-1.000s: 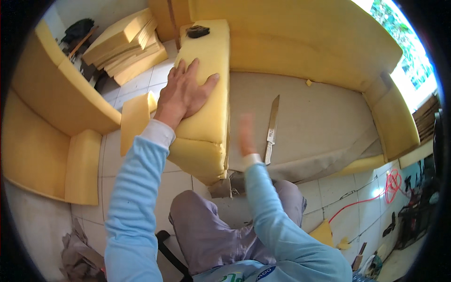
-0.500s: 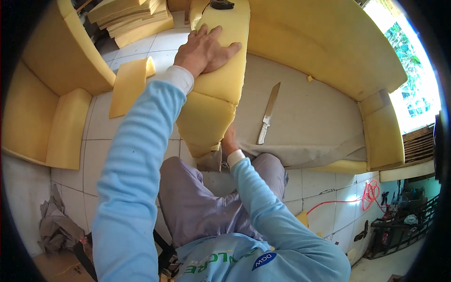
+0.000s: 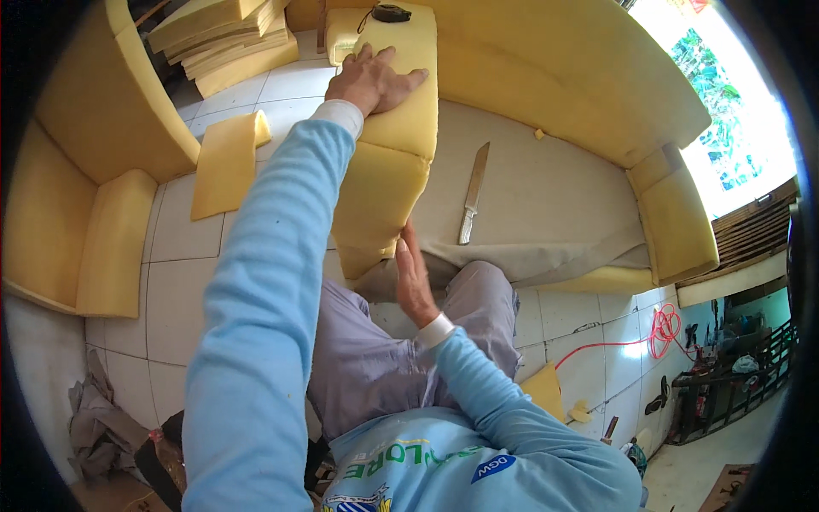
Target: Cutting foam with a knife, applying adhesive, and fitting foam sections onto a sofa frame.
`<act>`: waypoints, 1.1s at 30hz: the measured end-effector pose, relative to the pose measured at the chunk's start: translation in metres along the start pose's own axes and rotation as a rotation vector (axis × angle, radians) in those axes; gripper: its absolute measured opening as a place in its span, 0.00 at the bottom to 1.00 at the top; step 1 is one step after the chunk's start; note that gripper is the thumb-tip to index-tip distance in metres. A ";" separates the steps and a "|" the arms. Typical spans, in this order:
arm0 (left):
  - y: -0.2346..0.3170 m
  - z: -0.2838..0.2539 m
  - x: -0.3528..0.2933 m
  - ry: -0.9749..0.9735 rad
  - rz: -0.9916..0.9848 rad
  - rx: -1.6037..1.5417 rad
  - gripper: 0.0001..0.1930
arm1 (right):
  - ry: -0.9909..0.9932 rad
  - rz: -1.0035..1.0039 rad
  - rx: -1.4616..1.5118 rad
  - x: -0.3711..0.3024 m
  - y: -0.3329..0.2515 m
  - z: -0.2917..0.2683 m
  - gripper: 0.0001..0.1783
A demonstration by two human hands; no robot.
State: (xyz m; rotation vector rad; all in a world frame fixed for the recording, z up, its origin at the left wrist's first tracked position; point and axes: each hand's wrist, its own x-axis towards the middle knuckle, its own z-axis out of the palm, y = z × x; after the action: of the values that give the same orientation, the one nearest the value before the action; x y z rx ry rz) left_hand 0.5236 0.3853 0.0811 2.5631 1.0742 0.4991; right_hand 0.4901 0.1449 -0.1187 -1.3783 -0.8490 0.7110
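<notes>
A person in a light blue long-sleeved shirt and grey trousers looks down at a long yellow foam cushion point(image 3: 388, 171) that bends over the front edge of a sofa frame. The left hand point(image 3: 371, 81) lies flat on top of the foam cushion, fingers spread wide and palm down, pressing on its upper face and gripping nothing. The right hand point(image 3: 412, 277) is held open with fingers straight and together, its edge against the lower end of the foam cushion where the foam folds down toward the person's knees; it holds nothing either. Just to the right of the foam cushion, on the bare grey seat base point(image 3: 546, 196) of the sofa, lies a long knife point(image 3: 473, 192), blade pointing away from the person, apart from both hands. At the far end of the foam cushion, beyond the left hand, rests a small dark tape measure point(image 3: 391, 13). A yellow padded sofa back point(image 3: 563, 77) curves behind and to the right of the foam cushion. To the left of the foam cushion, on the white tiled floor point(image 3: 183, 282), lies a flat piece of yellow foam point(image 3: 223, 162), and farther off a stack of foam slabs point(image 3: 223, 38). Well to the right of the foam cushion, a red cable point(image 3: 661, 328) coils on the floor.
</notes>
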 end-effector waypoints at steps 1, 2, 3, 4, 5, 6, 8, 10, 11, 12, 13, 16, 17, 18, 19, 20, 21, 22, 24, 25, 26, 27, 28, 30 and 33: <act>-0.003 0.000 0.000 0.020 0.006 0.001 0.47 | -0.025 -0.036 -0.010 -0.006 -0.003 -0.003 0.35; -0.002 0.000 0.000 0.014 0.012 -0.003 0.47 | -0.009 -0.066 0.018 -0.001 0.002 -0.020 0.31; -0.008 0.000 -0.003 0.036 0.017 0.002 0.45 | 0.011 0.063 0.100 0.003 -0.004 -0.033 0.26; -0.011 -0.001 -0.004 0.060 0.028 0.004 0.44 | 0.101 0.030 -0.059 0.005 -0.002 -0.050 0.21; -0.010 -0.001 -0.003 0.062 0.039 0.048 0.41 | 0.232 0.001 -0.203 0.009 0.012 -0.069 0.18; -0.007 -0.001 -0.011 0.053 0.036 0.048 0.41 | 0.232 0.011 -0.202 0.004 0.019 -0.086 0.18; 0.001 -0.009 -0.031 0.027 0.046 0.074 0.38 | 0.451 0.190 -0.339 -0.002 0.025 -0.109 0.20; -0.002 -0.017 -0.025 0.019 0.025 0.034 0.37 | 0.482 0.130 -0.327 -0.004 0.039 -0.098 0.22; -0.006 -0.020 -0.024 0.019 0.002 0.000 0.36 | 0.508 0.065 -0.309 -0.005 0.044 -0.086 0.24; -0.006 -0.019 -0.024 0.016 0.006 0.002 0.36 | 0.410 0.083 -0.272 -0.007 0.047 -0.074 0.25; -0.005 -0.019 -0.024 0.060 -0.002 0.004 0.35 | 0.315 0.097 -0.232 -0.008 0.049 -0.058 0.26; 0.008 -0.020 -0.019 0.124 0.029 -0.026 0.34 | 0.257 0.032 -0.038 -0.012 0.049 -0.023 0.29; 0.012 -0.019 -0.016 0.141 0.045 -0.062 0.34 | 0.264 -0.171 -0.240 -0.011 0.049 -0.016 0.29; 0.010 -0.010 -0.014 0.172 0.079 -0.099 0.34 | 0.278 -0.380 -0.445 -0.003 0.047 -0.010 0.29; -0.001 -0.006 -0.010 0.172 0.109 -0.109 0.34 | 0.312 -0.423 -0.420 0.005 0.040 -0.005 0.29; -0.003 -0.005 -0.018 0.118 0.064 -0.159 0.34 | 0.212 -0.222 -0.424 0.008 0.035 -0.012 0.28; -0.038 -0.001 -0.009 0.179 0.131 -0.085 0.35 | 0.072 -0.044 -0.402 0.011 0.020 -0.004 0.26; -0.040 0.007 -0.014 0.169 0.105 0.076 0.37 | 0.148 0.028 -0.357 0.014 0.008 -0.016 0.19; -0.007 -0.004 -0.026 -0.021 0.065 0.069 0.43 | 0.278 0.032 -0.452 0.026 -0.009 -0.055 0.15; 0.002 -0.011 -0.027 -0.044 0.028 0.110 0.43 | 0.350 -0.046 -0.385 0.038 -0.015 -0.065 0.14; 0.012 -0.013 -0.027 -0.075 -0.013 0.143 0.43 | 0.419 -0.116 -0.322 0.050 -0.017 -0.075 0.14; 0.018 -0.017 -0.025 -0.052 -0.013 0.148 0.43 | 0.486 -0.167 -0.373 0.067 -0.026 -0.079 0.14; 0.021 -0.020 -0.024 -0.086 -0.055 0.192 0.44 | 0.513 -0.248 -0.385 0.086 -0.034 -0.081 0.14; 0.016 -0.014 -0.025 -0.098 -0.115 0.237 0.46 | 0.530 -0.363 -0.389 0.126 -0.078 -0.071 0.13; 0.009 -0.012 -0.034 -0.025 -0.099 0.219 0.46 | 0.381 -0.427 -0.429 0.220 -0.148 -0.050 0.15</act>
State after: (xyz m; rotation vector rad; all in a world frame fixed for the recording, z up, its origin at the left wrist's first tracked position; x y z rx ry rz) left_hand 0.5017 0.3558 0.0888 2.6759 1.3044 0.3394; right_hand 0.6417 0.2918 0.0496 -1.5707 -0.9753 -0.0728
